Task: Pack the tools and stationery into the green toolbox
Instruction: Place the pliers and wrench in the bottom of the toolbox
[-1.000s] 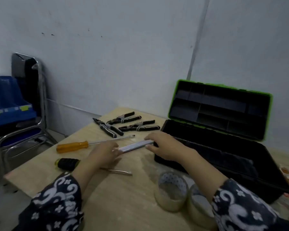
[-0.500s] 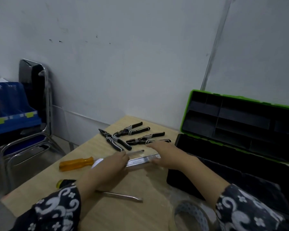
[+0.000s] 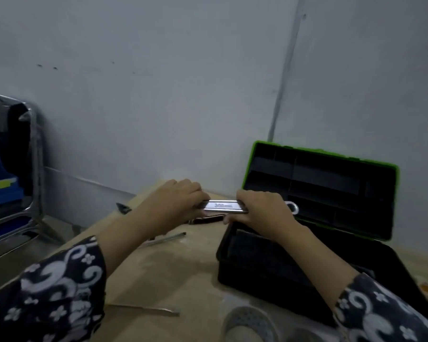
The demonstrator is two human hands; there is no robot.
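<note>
Lifted off the table (image 3: 173, 272) since half a second before, silver wrench (image 3: 224, 207) hung level at the green toolbox (image 3: 319, 218)'s 9 o'clock edge — left hand (image 3: 176, 202) gripped one end, right hand (image 3: 260, 211) the other, roll of tape (image 3: 247, 322) at 6 o'clock.

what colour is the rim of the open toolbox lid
Bright green, around a black interior; the head view shows the toolbox lid clearly.
</note>
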